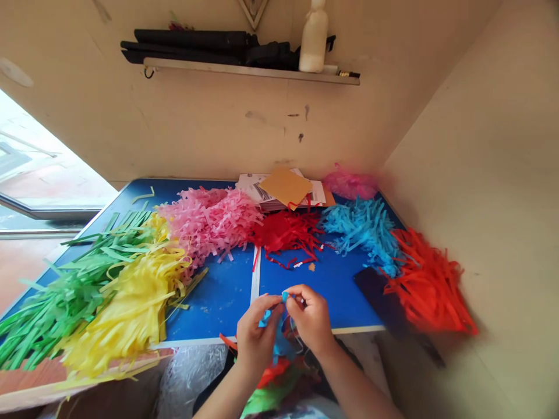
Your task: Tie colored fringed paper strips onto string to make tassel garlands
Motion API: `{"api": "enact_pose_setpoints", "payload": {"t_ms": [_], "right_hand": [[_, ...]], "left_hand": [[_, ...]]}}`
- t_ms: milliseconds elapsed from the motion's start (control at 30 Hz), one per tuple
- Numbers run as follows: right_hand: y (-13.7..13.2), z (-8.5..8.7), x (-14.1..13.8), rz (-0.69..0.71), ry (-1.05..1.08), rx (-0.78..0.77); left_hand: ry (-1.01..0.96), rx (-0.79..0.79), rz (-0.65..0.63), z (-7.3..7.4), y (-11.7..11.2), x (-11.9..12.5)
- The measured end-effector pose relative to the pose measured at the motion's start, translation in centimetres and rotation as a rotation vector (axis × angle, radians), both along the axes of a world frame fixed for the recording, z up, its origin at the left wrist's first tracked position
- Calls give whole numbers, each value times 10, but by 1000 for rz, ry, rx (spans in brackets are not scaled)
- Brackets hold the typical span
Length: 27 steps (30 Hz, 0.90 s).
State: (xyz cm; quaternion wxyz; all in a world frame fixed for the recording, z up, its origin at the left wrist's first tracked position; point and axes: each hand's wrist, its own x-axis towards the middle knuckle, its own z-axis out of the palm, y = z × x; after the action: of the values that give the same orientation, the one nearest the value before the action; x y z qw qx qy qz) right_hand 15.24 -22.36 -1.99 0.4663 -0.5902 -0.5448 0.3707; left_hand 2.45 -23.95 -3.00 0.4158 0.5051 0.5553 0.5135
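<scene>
while we list this: left hand (257, 336) and right hand (310, 320), both curled nearly shut, pinching blue paper strips (285, 297) at the near edge of our blue table (209, 308), shredded red paper (286, 233) beyond

Nothing is legible (the papers (252, 190) show only tiny print).

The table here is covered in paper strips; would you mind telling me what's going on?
A person's left hand and right hand are pinching blue paper strips above the near edge of the blue table. Across the table lie a green pile, a yellow pile, a pink pile, a red pile, a blue pile and an orange pile, all of strips.
</scene>
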Motion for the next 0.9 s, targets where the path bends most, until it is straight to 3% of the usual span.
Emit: {"api": "enact_pose_setpoints", "payload": {"t_ms": [133,233,333,533,700,900], "right_hand": [[7,-6,8,71,252,-117],[11,-6,16,204,447,-211],[10,-2,20,256,397,-235],[3,6,17,371,324,-258],[2,7,16,489,394,-295],[3,5,16,489,436,-350]], "left_hand": [[-285,-262,-209,7,10,-7],[-588,-491,-207,13,16,-14],[-760,-657,-202,16,20,-18],[-826,-649,-244,17,19,-18],[-846,-637,-304,13,18,-19],[-798,-643,-377,6,15,-18]]}}
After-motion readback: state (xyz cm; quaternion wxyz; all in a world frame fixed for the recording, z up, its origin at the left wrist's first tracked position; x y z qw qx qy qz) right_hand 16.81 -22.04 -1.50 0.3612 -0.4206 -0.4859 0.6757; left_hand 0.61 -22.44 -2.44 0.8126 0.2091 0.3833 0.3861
